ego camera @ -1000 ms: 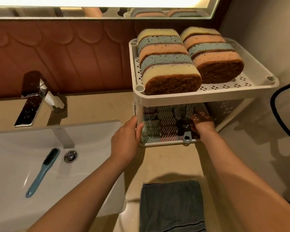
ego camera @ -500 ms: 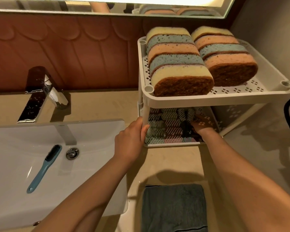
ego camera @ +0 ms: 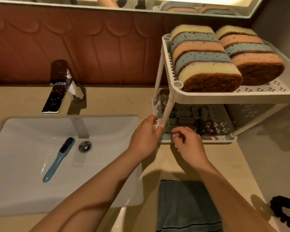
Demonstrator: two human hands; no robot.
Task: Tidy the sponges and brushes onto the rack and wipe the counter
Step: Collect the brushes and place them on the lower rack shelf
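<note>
1. Gripping the front-left post of the rack, the left hand has its thumb and fingers curled round it just above the lower tier's corner, as the head view shows.
2. The right hand sits just beside it over the lower tier's front rim, fingers loosely curled. Its back faces the camera, so I cannot tell whether it pinches anything.
3. Two rows of sponges stand on edge on the upper tier, side by side and set toward the back. A strip of perforated shelf shows bare along the front and right rims.
4. Striped pads fill the left part of the lower tier, under the upper shelf's overhang. A dark item lies to their right, too shadowed to name.
5. A blue brush lies in the sink, well apart from the rack. Its bristle end is near the drain and its handle points toward the near left.
6. The faucet stands behind the basin, its spout reaching over the back edge.
7. The counter shows a bare band behind the sink up to the wall. There is also a narrow strip between the basin's right edge and the rack, and a wider stretch to the rack's right.
8. A dark folded towel lies at the near edge, partly under the right forearm, with bare counter between it and the rack's front rim.
9. A black scrunchie lies on the counter near the lower right corner.
</note>
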